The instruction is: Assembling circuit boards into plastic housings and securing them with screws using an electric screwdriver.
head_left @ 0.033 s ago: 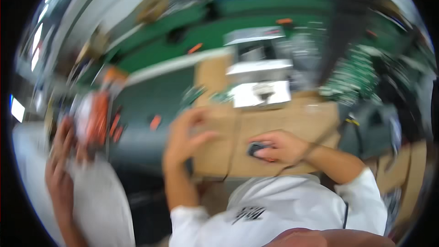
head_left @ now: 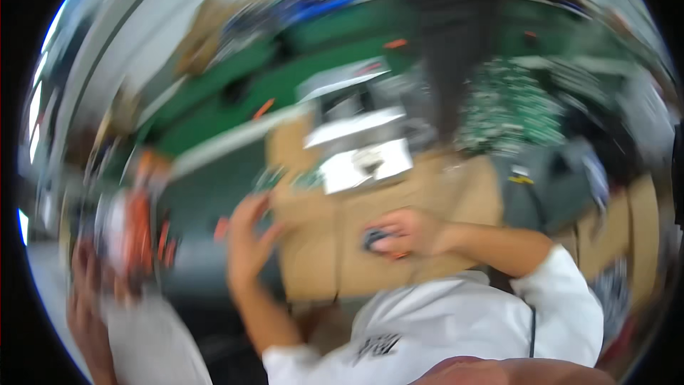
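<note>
My right hand point(head_left: 417, 232) is closed around a small dark object point(head_left: 375, 238) with an orange part, over the brown cardboard sheet point(head_left: 310, 264). Blur hides what kind of object it is. At the cardboard's left edge my left hand point(head_left: 248, 242) is raised, thumb and fingers apart, with nothing visible in it. Small green pieces point(head_left: 306, 180) lie just beyond that hand. Farther back, a white box-like unit point(head_left: 356, 128) stands behind a brightly lit white panel point(head_left: 367, 166) with a dark spot in its middle.
At the left another person's hand point(head_left: 87, 292) is near an orange-red bundle point(head_left: 138, 232). A dark upright post point(head_left: 456, 50) cuts across the view. Green boards point(head_left: 509, 110) are heaped at the right, beside a grey bin point(head_left: 538, 178). Orange pieces point(head_left: 167, 242) lie on the dark surface left.
The view has swung, so the bench and both hands appear farther left and lower. The right hand keeps its hold on the dark object; the left hand stays open.
</note>
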